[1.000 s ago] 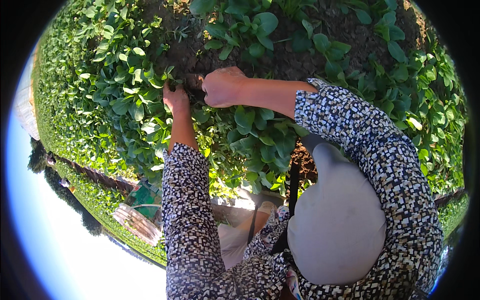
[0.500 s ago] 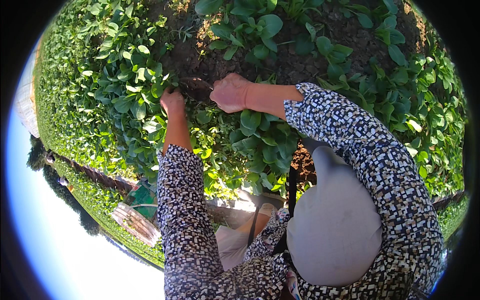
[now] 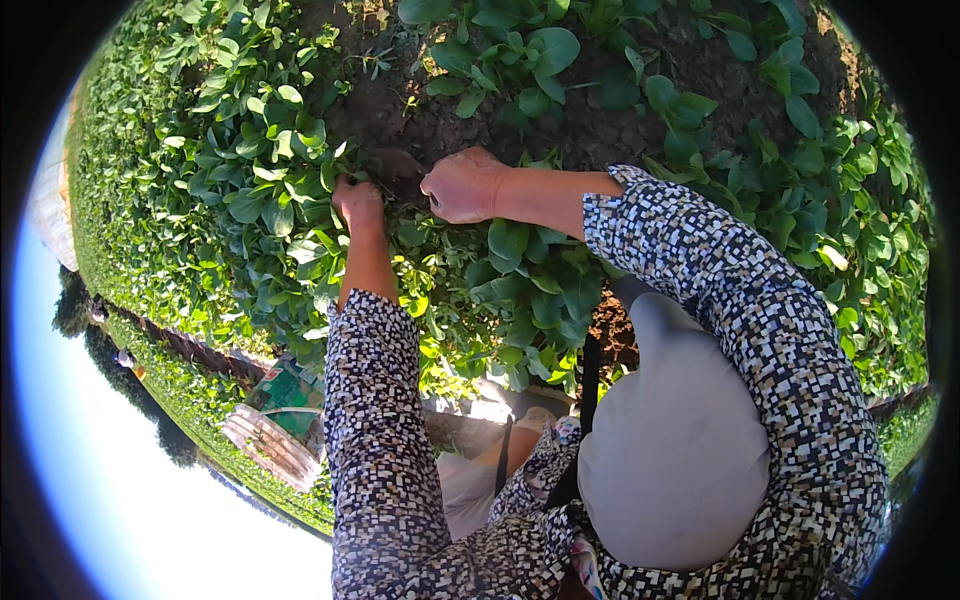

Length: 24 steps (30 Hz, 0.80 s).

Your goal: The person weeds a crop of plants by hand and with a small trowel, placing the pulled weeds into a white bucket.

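My left hand [image 3: 360, 204] reaches into the leafy green plants [image 3: 270, 185] at the left edge of a bare soil patch. Its fingers are curled low among the stems, and leaves hide what they hold. Just to its right, my right hand [image 3: 464, 186] is closed in a fist around the handle end of a small hand tool. The tool's flat brown blade [image 3: 394, 163] points left over the dark soil, toward the left hand; its outline is blurred. Low weeds and leaves [image 3: 440, 270] grow below both hands.
Broad-leaved plants [image 3: 545, 65] stand in the soil [image 3: 440, 125] beyond my hands, with more greenery [image 3: 860, 250] at the right. A whitish bucket [image 3: 268, 443] lies tilted beside a green bag [image 3: 288, 395] at lower left. A smooth pale grey shape [image 3: 675, 450] sits below my right arm.
My left hand and forearm have shifted slightly right, closer to my right hand. The blade has tilted and its bright edge shows less. My right fist has hardly moved.
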{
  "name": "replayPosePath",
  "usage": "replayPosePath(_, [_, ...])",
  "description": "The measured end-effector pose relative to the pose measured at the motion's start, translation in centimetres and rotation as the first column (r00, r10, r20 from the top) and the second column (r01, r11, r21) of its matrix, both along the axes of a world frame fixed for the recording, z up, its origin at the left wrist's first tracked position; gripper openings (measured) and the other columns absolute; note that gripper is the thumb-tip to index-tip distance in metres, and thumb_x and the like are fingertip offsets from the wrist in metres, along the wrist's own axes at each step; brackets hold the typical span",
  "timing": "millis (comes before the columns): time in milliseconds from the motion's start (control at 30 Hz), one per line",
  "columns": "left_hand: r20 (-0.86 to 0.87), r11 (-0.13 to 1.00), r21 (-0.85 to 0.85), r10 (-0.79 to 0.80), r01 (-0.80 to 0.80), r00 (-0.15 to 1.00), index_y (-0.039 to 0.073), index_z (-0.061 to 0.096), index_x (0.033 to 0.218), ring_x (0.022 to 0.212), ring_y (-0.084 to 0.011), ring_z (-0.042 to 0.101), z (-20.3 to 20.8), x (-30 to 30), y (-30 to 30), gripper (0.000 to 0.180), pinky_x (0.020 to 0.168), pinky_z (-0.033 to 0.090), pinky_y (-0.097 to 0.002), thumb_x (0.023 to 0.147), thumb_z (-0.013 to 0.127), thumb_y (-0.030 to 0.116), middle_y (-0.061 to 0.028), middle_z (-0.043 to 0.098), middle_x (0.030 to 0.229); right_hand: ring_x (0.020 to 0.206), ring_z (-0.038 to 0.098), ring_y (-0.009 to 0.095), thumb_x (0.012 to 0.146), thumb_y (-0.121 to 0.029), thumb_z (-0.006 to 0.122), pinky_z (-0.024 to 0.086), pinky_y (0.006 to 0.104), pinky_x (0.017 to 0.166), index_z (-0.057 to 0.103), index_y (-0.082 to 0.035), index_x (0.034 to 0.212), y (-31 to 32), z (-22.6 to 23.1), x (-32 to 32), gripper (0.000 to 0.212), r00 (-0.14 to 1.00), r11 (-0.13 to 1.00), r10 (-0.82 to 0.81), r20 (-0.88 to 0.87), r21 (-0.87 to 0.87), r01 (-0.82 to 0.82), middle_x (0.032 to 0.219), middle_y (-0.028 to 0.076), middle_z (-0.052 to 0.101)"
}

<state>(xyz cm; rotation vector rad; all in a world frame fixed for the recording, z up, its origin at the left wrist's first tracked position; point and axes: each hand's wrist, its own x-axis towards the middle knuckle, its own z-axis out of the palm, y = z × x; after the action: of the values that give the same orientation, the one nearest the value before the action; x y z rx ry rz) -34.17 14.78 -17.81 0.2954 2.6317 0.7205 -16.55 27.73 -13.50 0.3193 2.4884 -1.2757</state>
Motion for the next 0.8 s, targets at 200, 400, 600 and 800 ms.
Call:
replayPosePath(200, [0.164,0.991,0.09,0.087,-0.103,0.983,0.002,0.058,0.118,0.089,-0.0245,0.063,1.2,0.7,-1.7,0.037,0.082,0.047,-0.0324,0.083,0.064,0.012,-0.0128,0.066,0.102,0.085,0.065,0.034,0.08,-0.025,0.056,0.052,0.0448,0.077,0.069,-0.009,0.088,-0.4,-1.0,0.6,0.022,0.965,0.992,0.067,-0.254,0.122,-0.037,0.081,0.017,0.065])
replayPosePath(400, [0.512,0.756,0.35,0.339,-0.552,0.789,0.007,0.053,0.115,0.085,-0.0181,0.061,3.4,3.8,-1.6,0.027,0.076,0.047,-0.0353,0.088,0.056,0.01,-0.0088,0.064,0.095,0.066,0.061,0.026,0.08,-0.025,0.058,0.048,0.0384,0.065,0.062,-0.004,0.075,3.6,2.4,2.5,0.022,0.961,0.963,-0.267,-0.066,-0.051,0.264,0.065,0.01,0.059])
replayPosePath(600, [0.76,0.599,0.441,0.147,-0.669,0.633,0.007,0.054,0.105,0.071,-0.0167,0.057,4.1,1.0,-4.6,0.02,0.062,0.049,-0.0332,0.086,0.051,0.005,-0.007,0.061,0.085,0.063,0.051,0.026,0.072,-0.033,0.063,0.044,0.0363,0.065,0.063,-0.003,0.076,6.0,1.5,6.1,0.03,0.876,0.797,-0.467,0.12,-0.373,0.475,0.067,0.011,0.059])
replayPosePath(800, [0.547,0.844,0.398,0.097,-0.36,0.832,0.008,0.055,0.104,0.059,-0.015,0.055,5.2,1.9,-2.0,0.021,0.052,0.047,-0.0288,0.084,0.051,0.009,-0.0038,0.061,0.078,0.064,0.051,0.035,0.075,-0.027,0.061,0.043,0.0417,0.063,0.056,-0.001,0.071,5.3,4.1,7.6,0.026,0.945,0.938,-0.326,0.016,-0.118,0.326,0.064,0.015,0.053])
